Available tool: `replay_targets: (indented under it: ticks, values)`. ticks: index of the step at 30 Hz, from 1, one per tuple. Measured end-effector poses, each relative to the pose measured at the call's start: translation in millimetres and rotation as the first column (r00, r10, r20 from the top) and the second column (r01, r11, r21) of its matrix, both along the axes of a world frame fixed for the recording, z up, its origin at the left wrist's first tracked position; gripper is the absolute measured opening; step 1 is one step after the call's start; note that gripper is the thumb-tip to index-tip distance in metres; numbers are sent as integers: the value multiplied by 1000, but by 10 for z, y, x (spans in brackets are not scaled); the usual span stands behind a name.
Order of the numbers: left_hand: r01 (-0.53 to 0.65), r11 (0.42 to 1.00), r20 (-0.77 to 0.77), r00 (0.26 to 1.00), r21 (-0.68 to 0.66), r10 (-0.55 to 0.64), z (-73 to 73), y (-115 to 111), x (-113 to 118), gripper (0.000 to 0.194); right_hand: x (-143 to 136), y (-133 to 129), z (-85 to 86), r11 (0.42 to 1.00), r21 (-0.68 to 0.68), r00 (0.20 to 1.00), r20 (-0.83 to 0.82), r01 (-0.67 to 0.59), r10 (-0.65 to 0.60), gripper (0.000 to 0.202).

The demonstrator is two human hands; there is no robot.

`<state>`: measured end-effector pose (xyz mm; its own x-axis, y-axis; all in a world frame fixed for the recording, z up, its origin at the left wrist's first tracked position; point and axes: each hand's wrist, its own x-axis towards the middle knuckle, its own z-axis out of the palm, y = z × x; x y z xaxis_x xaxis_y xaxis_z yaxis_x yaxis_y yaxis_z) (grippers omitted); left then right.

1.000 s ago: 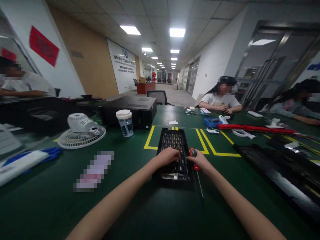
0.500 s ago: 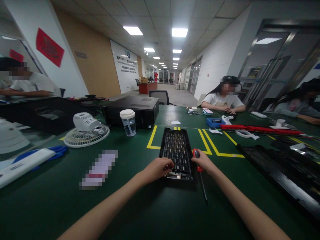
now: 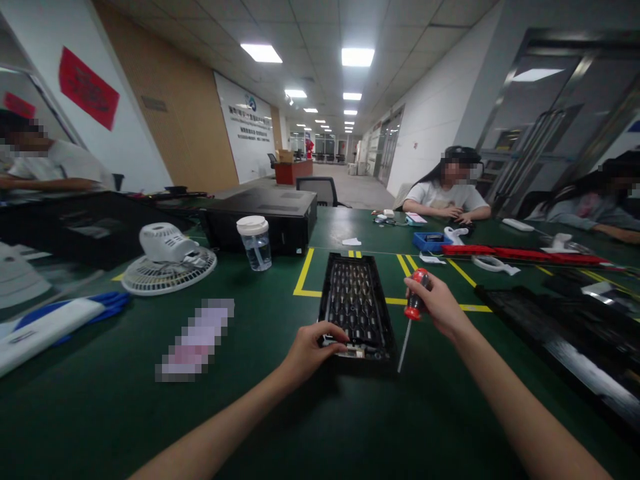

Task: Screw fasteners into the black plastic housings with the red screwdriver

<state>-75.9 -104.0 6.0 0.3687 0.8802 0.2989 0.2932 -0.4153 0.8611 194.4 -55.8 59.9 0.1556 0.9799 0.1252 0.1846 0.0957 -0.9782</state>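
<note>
A black rectangular case (image 3: 356, 300) with rows of dark cells lies on the green table, its near end showing pale and metallic parts. My left hand (image 3: 317, 347) is at the case's near left corner, thumb and fingers pinched at the edge; what lies between the fingertips is too small to make out. To the right of the case, my right hand (image 3: 435, 303) grips a screwdriver (image 3: 416, 297) by its red and black handle. The shaft slants down with its tip just right of the case's near corner, apart from it.
On the left are a fan part (image 3: 170, 260), a lidded cup (image 3: 255, 243), a blurred flat item (image 3: 197, 340) and a white device (image 3: 50, 333). A blue tray (image 3: 431, 241) and long black casing (image 3: 565, 340) are right. People sit across the table.
My right hand has moved up and right, away from the case's edge, and the screwdriver is lifted with its handle upright in the grip. My left hand has barely shifted.
</note>
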Motion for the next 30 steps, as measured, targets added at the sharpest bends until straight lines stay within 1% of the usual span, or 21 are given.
replay_targets:
  ticks: [2, 4, 7, 9, 13, 20, 25, 30]
  values:
    - [-27, 999, 68, 997, -24, 29, 18, -33, -14, 10, -39, -52, 54, 999, 21, 995, -100, 30, -28, 32]
    - [-43, 996, 134, 990, -80, 54, 22, -54, -24, 10, -96, -97, 82, 996, 55, 983, -174, 67, -57, 32]
    - [-9, 975, 253, 965, -222, 67, -2, -73, -18, 15, -197, -166, 102, 982, 134, 955, -281, 133, -91, 31]
    - [22, 955, 317, 945, -295, 76, -25, -85, 0, 17, -264, -215, 113, 968, 193, 933, -349, 164, -88, 29]
    - [54, 927, 347, 934, -372, 84, -46, -124, 52, 16, -368, -303, 141, 942, 273, 905, -419, 194, -65, 26]
    - [138, 900, 425, 903, -414, 57, -20, -181, 105, 16, -456, -412, 191, 911, 338, 878, -476, 235, -50, 25]
    - [131, 893, 420, 905, -430, 70, -9, -198, 113, 14, -505, -473, 199, 883, 398, 871, -491, 249, -24, 21]
    - [147, 895, 426, 903, -420, 51, -11, -201, 120, 15, -553, -538, 215, 865, 443, 873, -487, 235, 12, 17]
